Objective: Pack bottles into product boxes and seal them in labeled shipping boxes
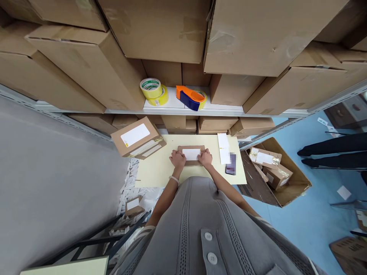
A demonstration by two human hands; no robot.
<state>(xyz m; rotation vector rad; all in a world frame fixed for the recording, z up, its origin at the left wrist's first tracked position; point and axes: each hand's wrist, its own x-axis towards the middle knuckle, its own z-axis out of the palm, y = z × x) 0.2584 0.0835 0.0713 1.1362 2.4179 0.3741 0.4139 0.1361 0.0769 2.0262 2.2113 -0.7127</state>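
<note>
A small brown cardboard box (pixel 191 148) with a white label (pixel 191 154) on top lies on a pale yellow table (pixel 155 172). My left hand (pixel 177 159) presses on the box's left end, fingers curled over the label's edge. My right hand (pixel 205 157) rests on the box's right end in the same way. Both hands touch the box and the label between them.
Two labelled boxes (pixel 137 138) are stacked at the table's left. A strip of labels (pixel 223 148) and a phone (pixel 231 165) lie to the right. Tape rolls (pixel 153 91) and a tape dispenser (pixel 189 97) sit on the shelf. An open carton (pixel 298 179) holds parcels. Another person's legs (pixel 332 152) are at right.
</note>
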